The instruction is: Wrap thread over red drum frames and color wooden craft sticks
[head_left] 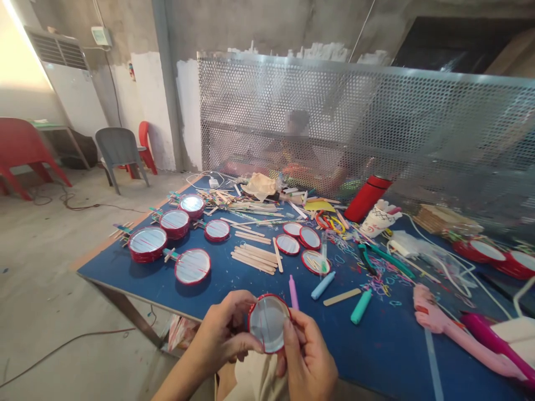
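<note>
A small round red-rimmed disc (pixel 267 326) with a pale grey face is held upright just off the table's front edge. Thin reddish lines run across its face. My left hand (pixel 225 331) pinches its left rim between thumb and fingers. On the other side, my right hand (pixel 309 353) grips the right rim, thumb on the face. Just beyond the hands lie a purple marker (pixel 293 292), a blue marker (pixel 322 285) and a teal marker (pixel 361 306). Similar red-rimmed discs (pixel 288 244) sit behind them.
Several banjo-like pieces (pixel 147 245) stand on the blue table (pixel 234 289) at left. Craft sticks (pixel 253 259) lie mid-table. Rubber bands, teal-handled pliers (pixel 390 260), a red bottle (pixel 368 197) and a pink glue gun (pixel 460 334) spread rightward. A perforated metal panel (pixel 251 111) stands behind.
</note>
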Demonstrator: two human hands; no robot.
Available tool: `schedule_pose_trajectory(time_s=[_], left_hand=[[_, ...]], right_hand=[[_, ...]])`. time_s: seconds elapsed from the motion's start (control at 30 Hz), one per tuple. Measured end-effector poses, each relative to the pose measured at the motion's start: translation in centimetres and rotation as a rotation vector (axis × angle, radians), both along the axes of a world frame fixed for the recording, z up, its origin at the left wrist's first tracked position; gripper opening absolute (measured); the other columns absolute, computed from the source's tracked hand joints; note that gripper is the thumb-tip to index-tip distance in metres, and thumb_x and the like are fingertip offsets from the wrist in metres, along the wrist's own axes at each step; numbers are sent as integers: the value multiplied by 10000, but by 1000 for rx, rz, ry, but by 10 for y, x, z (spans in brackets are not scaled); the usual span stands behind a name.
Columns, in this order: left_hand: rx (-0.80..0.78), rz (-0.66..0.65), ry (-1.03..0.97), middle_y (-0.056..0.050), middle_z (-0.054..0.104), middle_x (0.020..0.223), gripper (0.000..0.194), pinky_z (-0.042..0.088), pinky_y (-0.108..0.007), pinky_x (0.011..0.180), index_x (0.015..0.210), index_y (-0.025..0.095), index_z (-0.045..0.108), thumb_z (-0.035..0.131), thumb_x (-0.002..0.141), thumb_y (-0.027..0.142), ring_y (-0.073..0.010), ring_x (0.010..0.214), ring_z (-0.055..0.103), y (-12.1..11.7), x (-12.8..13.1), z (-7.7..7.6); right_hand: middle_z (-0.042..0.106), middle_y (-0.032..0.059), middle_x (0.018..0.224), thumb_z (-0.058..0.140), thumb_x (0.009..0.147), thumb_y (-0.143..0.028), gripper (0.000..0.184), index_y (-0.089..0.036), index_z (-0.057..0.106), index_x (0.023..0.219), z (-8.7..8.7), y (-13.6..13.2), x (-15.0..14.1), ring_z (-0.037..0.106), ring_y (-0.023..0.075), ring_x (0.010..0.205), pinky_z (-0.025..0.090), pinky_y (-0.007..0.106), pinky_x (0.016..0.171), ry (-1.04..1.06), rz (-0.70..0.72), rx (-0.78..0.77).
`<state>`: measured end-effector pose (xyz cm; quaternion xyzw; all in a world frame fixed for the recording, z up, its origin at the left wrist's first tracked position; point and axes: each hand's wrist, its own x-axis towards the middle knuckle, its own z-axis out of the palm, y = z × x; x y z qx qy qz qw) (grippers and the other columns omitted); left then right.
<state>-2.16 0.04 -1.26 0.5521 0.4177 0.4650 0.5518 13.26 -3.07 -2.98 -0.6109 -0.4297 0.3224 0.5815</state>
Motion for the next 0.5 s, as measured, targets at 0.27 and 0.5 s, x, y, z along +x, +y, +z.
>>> schedule_pose_trajectory(time_s=[0.27, 0.5], left_hand=[[-19, 16, -88, 31, 633, 717, 631, 392, -157, 359, 1099, 232, 605, 914, 616, 494, -82, 419, 530, 1, 2, -3], [-4, 99, -15, 81, 541, 634, 364, 435, -167, 391, 1059, 223, 576, 741, 813, 436, -83, 403, 528, -1, 12, 5]], right_hand=[[710, 17, 649, 590, 885, -618, 456, -186, 689, 995, 7, -1, -3, 475, 91, 342, 391, 209, 376, 28, -8, 13], [731, 27, 676, 543, 921, -581, 424, -190, 670, 1025, -4, 0, -6, 489, 99, 346, 404, 206, 374, 27, -12, 43]])
